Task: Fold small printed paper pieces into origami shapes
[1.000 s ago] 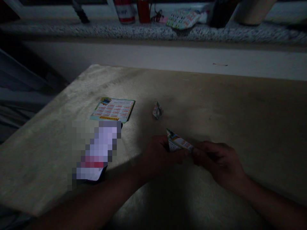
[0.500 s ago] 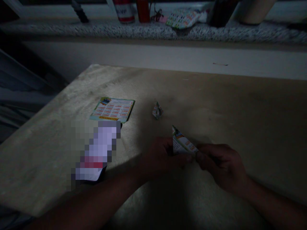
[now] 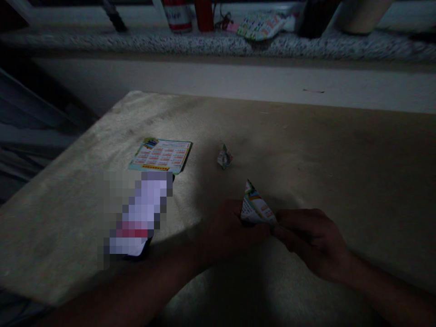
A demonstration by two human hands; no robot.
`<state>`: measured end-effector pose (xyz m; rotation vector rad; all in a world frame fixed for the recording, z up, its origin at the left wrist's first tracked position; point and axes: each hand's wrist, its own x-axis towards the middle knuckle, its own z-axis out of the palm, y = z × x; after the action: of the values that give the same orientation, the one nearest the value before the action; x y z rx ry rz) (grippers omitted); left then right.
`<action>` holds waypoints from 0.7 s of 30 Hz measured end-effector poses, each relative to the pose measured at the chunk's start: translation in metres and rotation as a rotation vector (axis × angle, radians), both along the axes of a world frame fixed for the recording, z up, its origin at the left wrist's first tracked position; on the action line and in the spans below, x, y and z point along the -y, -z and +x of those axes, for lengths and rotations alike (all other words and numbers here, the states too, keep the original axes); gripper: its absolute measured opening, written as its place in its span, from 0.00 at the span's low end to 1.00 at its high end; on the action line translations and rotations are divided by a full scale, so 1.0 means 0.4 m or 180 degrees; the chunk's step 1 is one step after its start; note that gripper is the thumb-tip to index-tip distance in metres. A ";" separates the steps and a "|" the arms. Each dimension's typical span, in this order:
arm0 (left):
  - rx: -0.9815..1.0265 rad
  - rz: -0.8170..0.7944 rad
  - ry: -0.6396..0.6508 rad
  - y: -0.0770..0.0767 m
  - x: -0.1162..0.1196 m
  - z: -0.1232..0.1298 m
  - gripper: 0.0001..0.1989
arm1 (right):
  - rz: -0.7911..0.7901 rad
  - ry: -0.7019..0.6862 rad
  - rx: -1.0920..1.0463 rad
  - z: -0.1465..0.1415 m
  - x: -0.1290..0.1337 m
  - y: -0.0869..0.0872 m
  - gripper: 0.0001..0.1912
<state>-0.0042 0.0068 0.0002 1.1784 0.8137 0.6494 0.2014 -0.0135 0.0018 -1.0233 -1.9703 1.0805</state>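
A small folded paper point(image 3: 257, 208), printed and pointed at the top, is held between both hands above the table. My left hand point(image 3: 235, 227) is closed on its lower left side, with the thumb along the bottom edge. The fingers of my right hand point(image 3: 311, 238) pinch its lower right corner. Part of the paper's lower edge is hidden by the fingers. Beyond the hands, a small folded paper piece point(image 3: 225, 157) stands on the table.
A printed calendar sheet point(image 3: 161, 155) lies on the table point(image 3: 306, 136) at the left, beside a phone point(image 3: 143, 213) with a blurred screen. Along the speckled windowsill point(image 3: 146, 43) stand a can point(image 3: 179, 16), a red container point(image 3: 204, 16) and a crumpled printed packet point(image 3: 260, 25).
The folded paper has tilted and now bulges a little instead of lying flat. My right hand has shifted slightly left with its corner. The things on the table stay put.
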 end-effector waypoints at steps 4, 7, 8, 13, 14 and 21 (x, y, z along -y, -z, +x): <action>0.0073 0.0022 0.0012 0.004 -0.001 -0.006 0.10 | -0.0083 0.0006 0.0082 -0.001 -0.002 -0.001 0.19; 0.0088 -0.0053 0.0053 0.006 -0.004 -0.010 0.10 | -0.0082 -0.0067 0.0025 0.001 -0.002 0.001 0.19; 0.0021 -0.0084 0.0069 0.007 -0.005 -0.011 0.09 | -0.0051 -0.0082 0.0007 0.002 -0.001 0.002 0.18; 0.0006 -0.0091 -0.0019 0.012 -0.006 -0.007 0.09 | 0.0340 0.0036 0.0095 0.002 -0.006 0.001 0.16; 0.0063 -0.0077 -0.0117 0.012 -0.005 -0.006 0.11 | 0.0427 0.0080 0.0119 0.001 -0.008 0.000 0.16; -0.0470 0.0774 -0.0893 -0.007 -0.006 -0.011 0.20 | 0.0900 0.0232 0.0280 -0.007 -0.016 0.011 0.13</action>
<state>-0.0087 0.0093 0.0030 1.3560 1.0587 0.9193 0.1984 -0.0073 -0.0028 -0.9926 -2.0670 0.7030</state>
